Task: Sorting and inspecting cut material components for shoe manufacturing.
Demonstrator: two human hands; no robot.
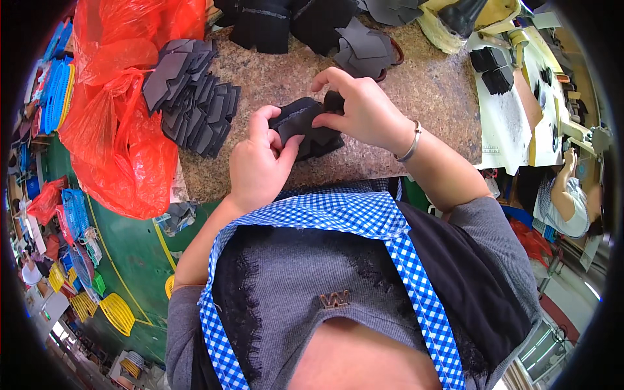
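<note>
Left hand (259, 168) and right hand (372, 117) each pinch one black piece (304, 127) at the table's (416, 84) near side, apparently part-worked. A dark stack (200, 107) lies to its left, beside a red bag (127, 140). Farther off: loose black pieces (263, 27), finished or not, cannot tell.

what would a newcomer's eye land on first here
Likely the red plastic bag at the left edge of the speckled tabletop. Next come the blue checked apron in the middle and, just beyond it, dark flat pieces between the left hand and right hand.
</note>
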